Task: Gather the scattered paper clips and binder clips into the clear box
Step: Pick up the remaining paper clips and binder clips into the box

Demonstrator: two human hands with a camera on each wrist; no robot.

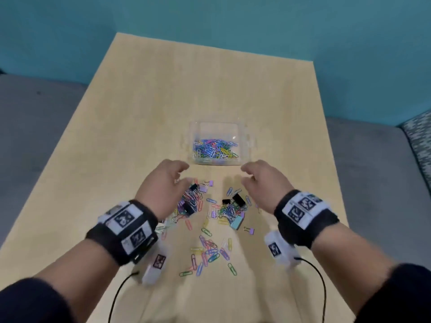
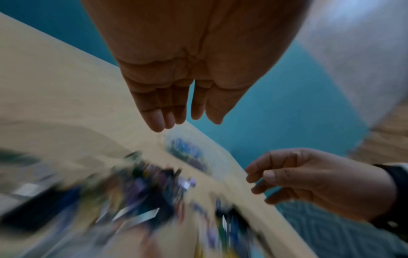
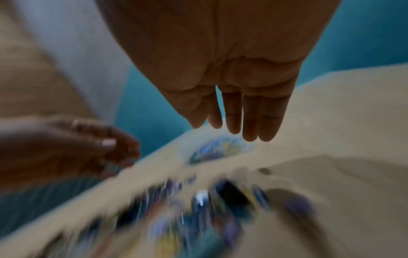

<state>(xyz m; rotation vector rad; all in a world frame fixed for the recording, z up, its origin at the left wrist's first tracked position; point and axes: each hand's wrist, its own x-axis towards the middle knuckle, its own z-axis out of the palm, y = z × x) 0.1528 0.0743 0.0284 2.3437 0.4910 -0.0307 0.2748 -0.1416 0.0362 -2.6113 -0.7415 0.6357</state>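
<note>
A clear box (image 1: 245, 141) stands at mid-table with several coloured paper clips (image 1: 214, 149) inside. Just nearer than the box, my left hand (image 1: 168, 180) and right hand (image 1: 261, 180) hover above the table, fingers relaxed and empty. Between and below them lie two heaps of paper clips mixed with binder clips: a left heap (image 1: 190, 201) and a right heap (image 1: 231, 209) holding a black binder clip (image 1: 239, 199) and a teal one (image 1: 236, 222). More loose paper clips (image 1: 210, 252) are scattered nearer me. Both wrist views are blurred; the left hand (image 2: 176, 108) and right hand (image 3: 238, 115) show straight fingers, nothing held.
The light wooden table (image 1: 163, 101) has bare surface beyond and to the left of the box. Grey seating (image 1: 35, 113) flanks it on both sides, and a teal wall (image 1: 210, 15) stands behind. Thin black cables (image 1: 116, 297) hang from my wrist units near the front edge.
</note>
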